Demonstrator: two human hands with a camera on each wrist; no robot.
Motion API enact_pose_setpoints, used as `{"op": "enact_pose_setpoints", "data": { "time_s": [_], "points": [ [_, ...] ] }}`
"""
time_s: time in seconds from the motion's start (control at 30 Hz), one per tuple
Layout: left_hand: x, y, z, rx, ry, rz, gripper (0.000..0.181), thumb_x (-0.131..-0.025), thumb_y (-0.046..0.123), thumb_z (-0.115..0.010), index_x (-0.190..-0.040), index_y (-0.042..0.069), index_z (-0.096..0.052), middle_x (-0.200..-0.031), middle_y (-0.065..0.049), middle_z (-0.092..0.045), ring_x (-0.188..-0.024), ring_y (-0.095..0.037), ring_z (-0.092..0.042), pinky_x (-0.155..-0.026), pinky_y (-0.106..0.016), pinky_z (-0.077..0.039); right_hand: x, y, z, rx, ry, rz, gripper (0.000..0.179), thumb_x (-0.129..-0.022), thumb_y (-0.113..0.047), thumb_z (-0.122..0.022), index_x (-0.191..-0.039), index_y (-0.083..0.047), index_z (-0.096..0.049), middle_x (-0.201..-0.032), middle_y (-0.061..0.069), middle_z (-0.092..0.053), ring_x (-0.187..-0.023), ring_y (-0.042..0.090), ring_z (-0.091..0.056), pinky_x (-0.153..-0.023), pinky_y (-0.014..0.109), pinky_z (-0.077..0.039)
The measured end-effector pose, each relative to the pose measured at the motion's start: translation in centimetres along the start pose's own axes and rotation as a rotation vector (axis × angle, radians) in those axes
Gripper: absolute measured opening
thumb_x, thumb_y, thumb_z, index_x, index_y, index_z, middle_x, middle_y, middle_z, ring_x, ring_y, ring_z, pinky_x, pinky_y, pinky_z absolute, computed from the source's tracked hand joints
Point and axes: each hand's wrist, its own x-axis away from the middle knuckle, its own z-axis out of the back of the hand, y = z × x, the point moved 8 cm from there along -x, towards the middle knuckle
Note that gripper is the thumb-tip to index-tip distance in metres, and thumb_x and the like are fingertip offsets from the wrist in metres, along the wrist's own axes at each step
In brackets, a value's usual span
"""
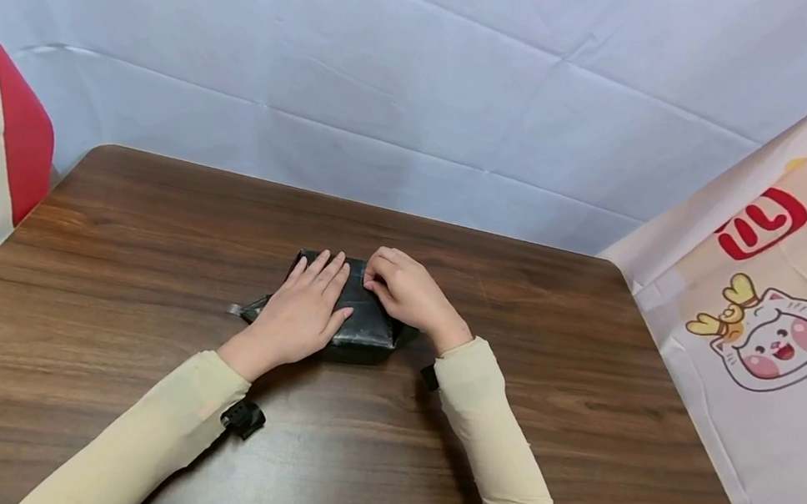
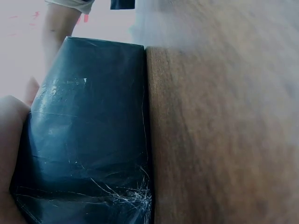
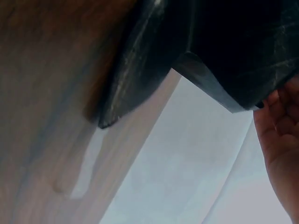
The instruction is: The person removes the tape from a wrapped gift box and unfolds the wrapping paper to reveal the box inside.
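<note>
A black plastic-wrapped parcel (image 1: 368, 325), box-shaped with creased, shiny wrapping, lies on the wooden table. My left hand (image 1: 300, 307) rests flat across its left part, fingers spread and pointing away from me. At the far right part of its top, my right hand (image 1: 408, 288) pinches the wrapping between thumb and curled fingers; the exact bit held is hidden by the fingertips. In the left wrist view the parcel's near side (image 2: 93, 121) shows scratches and crinkles at one end. A folded end flap (image 3: 135, 70) juts out in the right wrist view.
The brown wood-grain table (image 1: 535, 470) has a rounded far edge. A pale cloth backdrop (image 1: 424, 86) hangs behind it, and a printed cartoon banner (image 1: 778, 340) stands along the right. Small black wrist devices sit under both sleeves, the left one (image 1: 243, 417) close above the table.
</note>
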Motion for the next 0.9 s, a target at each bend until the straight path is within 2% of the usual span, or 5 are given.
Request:
{"op": "enact_pose_setpoints", "data": {
  "time_s": [0.3,0.47,0.6,0.73,0.9],
  "points": [
    [0.1,0.0,0.0,0.008,-0.004,0.004,0.061,-0.102,0.036,-0.039,-0.146,-0.003,-0.028,-0.153,-0.019,-0.021,-0.142,-0.034,-0.014,-0.113,-0.05,-0.01,0.1,1.3,-0.6,-0.113,0.014,-0.136,0.008,-0.095,-0.011,-0.057,-0.088,-0.009,-0.056,-0.087,0.001,-0.053,-0.076,0.014,-0.049,-0.071,0.03,-0.043],
    [0.1,0.0,0.0,0.003,-0.016,0.01,0.061,-0.102,0.037,-0.038,-0.147,-0.003,-0.027,-0.153,-0.019,-0.021,-0.142,-0.034,-0.014,-0.113,-0.05,-0.01,0.5,2.2,-0.6,-0.334,0.054,-0.186,0.007,-0.094,-0.009,-0.058,-0.088,-0.009,-0.06,-0.09,0.002,-0.056,-0.076,0.014,-0.049,-0.069,0.03,-0.043],
    [0.1,0.0,-0.1,0.002,-0.03,0.014,0.062,-0.102,0.037,-0.038,-0.148,-0.002,-0.025,-0.154,-0.018,-0.018,-0.142,-0.033,-0.013,-0.113,-0.05,-0.009,0.9,2.6,-0.5,-0.485,0.084,-0.167,0.004,-0.088,-0.002,-0.065,-0.09,-0.006,-0.063,-0.095,0.006,-0.059,-0.081,0.017,-0.052,-0.074,0.034,-0.046],
    [0.0,0.0,0.0,-0.008,-0.028,0.011,0.062,-0.102,0.037,-0.038,-0.148,-0.002,-0.025,-0.154,-0.018,-0.018,-0.142,-0.034,-0.013,-0.113,-0.05,-0.009,0.9,2.4,-0.4,-0.462,0.089,-0.12,0.008,-0.085,-0.003,-0.069,-0.093,-0.006,-0.066,-0.099,0.006,-0.059,-0.087,0.017,-0.055,-0.079,0.034,-0.048],
    [0.0,0.0,0.2,-0.01,-0.021,0.006,0.062,-0.102,0.037,-0.038,-0.147,-0.003,-0.026,-0.154,-0.018,-0.019,-0.142,-0.034,-0.013,-0.113,-0.05,-0.01,0.6,2.3,-0.5,-0.387,0.099,-0.109,0.002,-0.088,-0.005,-0.066,-0.087,-0.007,-0.066,-0.095,0.002,-0.058,-0.082,0.013,-0.054,-0.074,0.03,-0.048]
  ]
}}
